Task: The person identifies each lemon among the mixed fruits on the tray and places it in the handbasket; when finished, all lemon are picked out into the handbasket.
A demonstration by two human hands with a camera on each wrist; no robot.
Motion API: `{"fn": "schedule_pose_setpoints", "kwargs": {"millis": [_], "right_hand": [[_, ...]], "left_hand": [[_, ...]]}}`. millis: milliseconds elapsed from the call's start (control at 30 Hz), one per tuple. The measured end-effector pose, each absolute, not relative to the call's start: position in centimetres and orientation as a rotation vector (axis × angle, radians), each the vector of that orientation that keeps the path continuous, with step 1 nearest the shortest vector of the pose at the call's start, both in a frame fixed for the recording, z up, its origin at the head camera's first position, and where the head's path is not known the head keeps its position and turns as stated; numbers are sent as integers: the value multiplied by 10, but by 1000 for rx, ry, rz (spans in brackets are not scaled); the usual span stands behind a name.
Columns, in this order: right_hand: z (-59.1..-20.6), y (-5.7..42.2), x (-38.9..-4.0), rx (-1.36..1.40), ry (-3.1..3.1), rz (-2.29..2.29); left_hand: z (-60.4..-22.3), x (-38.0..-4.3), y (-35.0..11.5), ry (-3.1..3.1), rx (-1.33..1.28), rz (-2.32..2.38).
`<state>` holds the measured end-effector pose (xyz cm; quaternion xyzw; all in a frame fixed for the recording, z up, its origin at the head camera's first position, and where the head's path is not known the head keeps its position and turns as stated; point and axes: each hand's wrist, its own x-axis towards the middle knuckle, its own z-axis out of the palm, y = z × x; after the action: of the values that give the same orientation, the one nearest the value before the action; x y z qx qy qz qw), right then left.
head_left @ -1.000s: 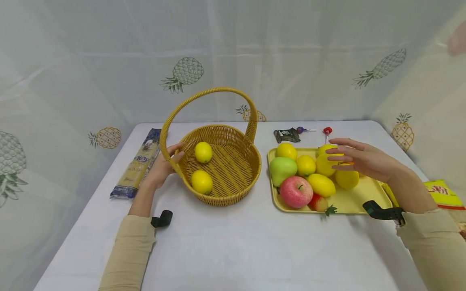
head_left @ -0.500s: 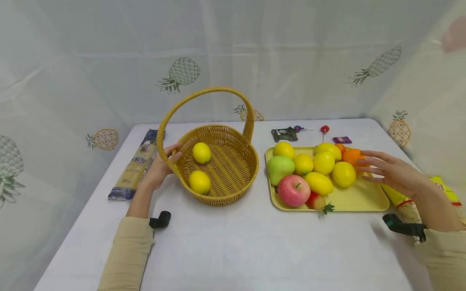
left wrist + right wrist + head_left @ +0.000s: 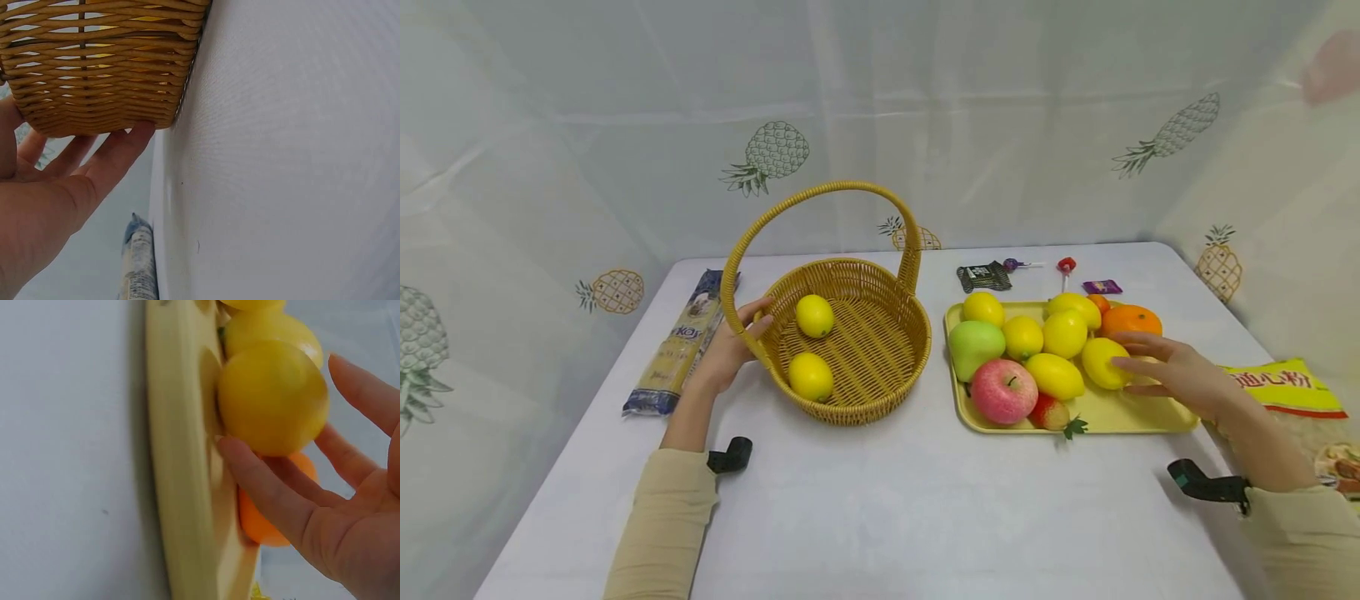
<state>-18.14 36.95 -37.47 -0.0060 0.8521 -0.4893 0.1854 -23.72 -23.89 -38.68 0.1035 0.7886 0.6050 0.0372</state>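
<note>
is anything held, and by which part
Left hand touches the side of the basket, grip unclear; right hand holds nothing, spread beside a lemon.

A white table point(image 3: 880, 517) bears a basket point(image 3: 865, 413), tray point(image 3: 1150, 417) and packet point(image 3: 681, 346). Lollipops point(image 3: 1066, 265) and, seemingly, wrapped sweets point(image 3: 984, 277) lie behind.

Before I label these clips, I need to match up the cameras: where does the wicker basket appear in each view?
Head: the wicker basket stands just left of the picture's middle.
Left wrist: the wicker basket fills the upper left corner.
Right wrist: not in it.
Landmark shared by the head and left wrist views: the left hand, whose fingers touch the basket's side.
</note>
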Motion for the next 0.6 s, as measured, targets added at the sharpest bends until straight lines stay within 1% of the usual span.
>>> {"fn": "schedule_pose_setpoints", "kwargs": {"millis": [100, 267, 600], "right_hand": [[-379, 364, -181, 15, 2441, -1361], [-383, 359, -183, 38, 2485, -1326], [-378, 359, -181, 80, 2561, -1295]], "left_hand": [[-389, -238, -239, 2429, 342, 1854], [-390, -239, -240, 2415, 305, 1853], [-387, -240, -238, 2405, 256, 1849]]}}
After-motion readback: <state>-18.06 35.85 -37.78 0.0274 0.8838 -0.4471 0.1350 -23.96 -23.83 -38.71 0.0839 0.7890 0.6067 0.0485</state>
